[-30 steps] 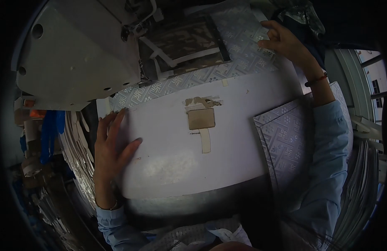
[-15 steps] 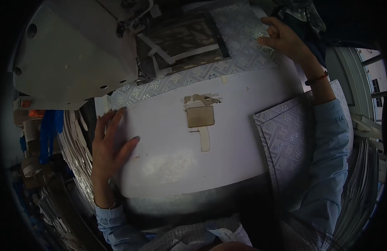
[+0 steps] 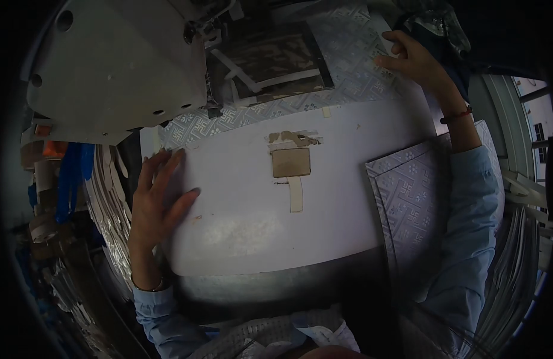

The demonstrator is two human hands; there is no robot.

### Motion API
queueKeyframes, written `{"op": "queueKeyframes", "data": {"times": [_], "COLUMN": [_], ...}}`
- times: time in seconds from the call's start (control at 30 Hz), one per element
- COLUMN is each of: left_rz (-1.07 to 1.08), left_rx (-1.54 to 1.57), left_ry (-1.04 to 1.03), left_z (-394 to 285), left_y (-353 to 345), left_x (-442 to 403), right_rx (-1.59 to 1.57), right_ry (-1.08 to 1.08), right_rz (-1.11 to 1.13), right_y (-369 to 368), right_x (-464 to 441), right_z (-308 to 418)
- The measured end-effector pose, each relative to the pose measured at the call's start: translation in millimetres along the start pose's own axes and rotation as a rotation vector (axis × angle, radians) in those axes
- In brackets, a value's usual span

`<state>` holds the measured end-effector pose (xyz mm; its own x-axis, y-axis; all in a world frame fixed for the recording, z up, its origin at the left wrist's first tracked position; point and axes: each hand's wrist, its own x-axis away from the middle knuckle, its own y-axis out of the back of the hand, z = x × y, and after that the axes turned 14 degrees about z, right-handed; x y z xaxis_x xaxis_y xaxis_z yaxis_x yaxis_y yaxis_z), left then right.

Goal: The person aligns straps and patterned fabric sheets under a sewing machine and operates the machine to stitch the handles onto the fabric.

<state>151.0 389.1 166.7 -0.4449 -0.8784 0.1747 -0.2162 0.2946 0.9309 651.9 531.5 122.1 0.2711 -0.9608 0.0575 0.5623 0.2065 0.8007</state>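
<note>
A grey-white cloth point(image 3: 348, 51) with a woven geometric and floral pattern lies across the far side of the white work surface, running under the sewing machine head point(image 3: 121, 60). On the cloth is a dark brown, see-through-looking panel point(image 3: 276, 57) with pale strips. My right hand point(image 3: 414, 60) is at the cloth's far right edge, thumb and fingers apart and slightly bent. Over at the left, my left hand point(image 3: 157, 200) rests on the white surface with its fingers spread. Its fingertips are close to the cloth's near left corner; whether they touch it I cannot tell.
A brown square patch point(image 3: 291, 163) and a pale tape strip point(image 3: 295, 194) are stuck on the white work surface point(image 3: 240, 233). Another patterned piece with dark edge lines point(image 3: 408, 191) lies by my right forearm. Stacked pieces point(image 3: 109, 203) and blue material point(image 3: 73, 179) are at the left.
The whole view has shifted slightly, with the machine head appearing farther right and lower. Both hands keep nearly the same places and poses.
</note>
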Motion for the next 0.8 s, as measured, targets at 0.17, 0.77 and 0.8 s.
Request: {"op": "queueKeyframes", "data": {"times": [0.17,0.77,0.8], "left_rz": [0.04,-0.5,-0.468], "left_rx": [0.036,0.796,0.807], "left_ry": [-0.016,-0.828,-0.856], "left_z": [-2.8,-102.2,-102.3], "left_y": [2.2,37.3,35.0], "left_x": [8.6,180.0,186.4], "right_rx": [0.088,-0.417,-0.395], "right_ry": [0.073,1.027,1.026], "right_rz": [-0.067,0.921,0.956], "right_y": [7.5,-12.3,-13.5], "right_x": [0.2,154.2,158.8], "right_z": [-11.1,242.0,243.8]}}
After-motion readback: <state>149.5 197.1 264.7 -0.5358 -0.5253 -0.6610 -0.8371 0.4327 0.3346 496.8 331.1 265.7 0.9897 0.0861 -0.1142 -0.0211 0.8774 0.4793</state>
